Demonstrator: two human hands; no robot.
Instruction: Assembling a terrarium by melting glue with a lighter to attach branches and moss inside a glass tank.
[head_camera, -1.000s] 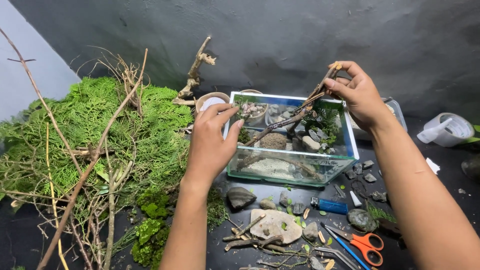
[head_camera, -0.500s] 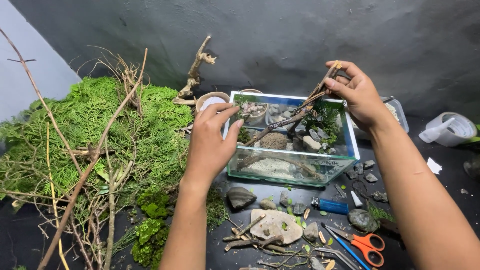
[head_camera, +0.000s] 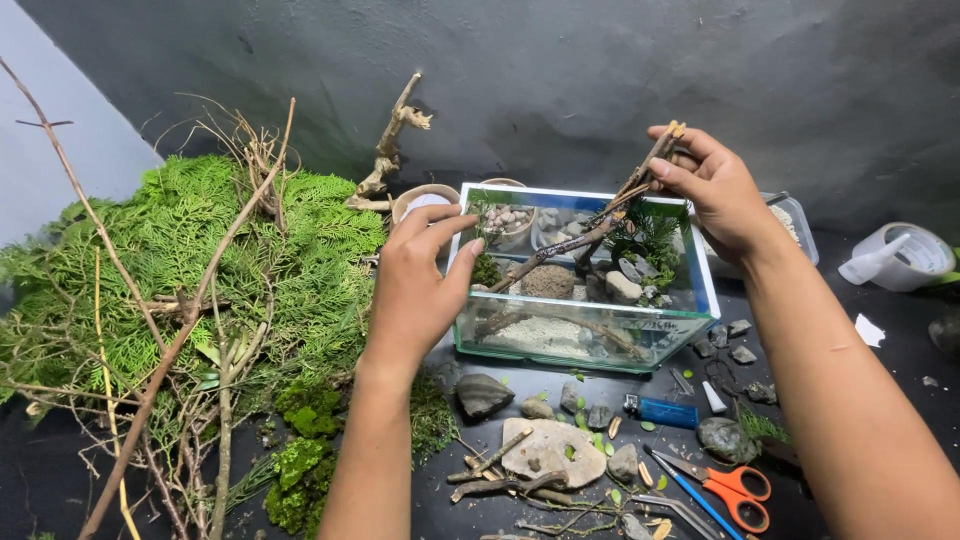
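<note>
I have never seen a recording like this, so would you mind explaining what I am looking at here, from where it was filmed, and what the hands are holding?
There is no machine: a person works with bare hands, filmed by one camera worn on the head, looking down. The right hand holds the top of a thin branch that slants down into a small glass tank holding stones, sand and greenery. The left hand rests against the tank's left rim, pinching something too small to make out. On the dark table lie a heap of green fronds with bare twigs, loose stones, a blue lighter, orange-handled scissors and a roll of tape.
</note>
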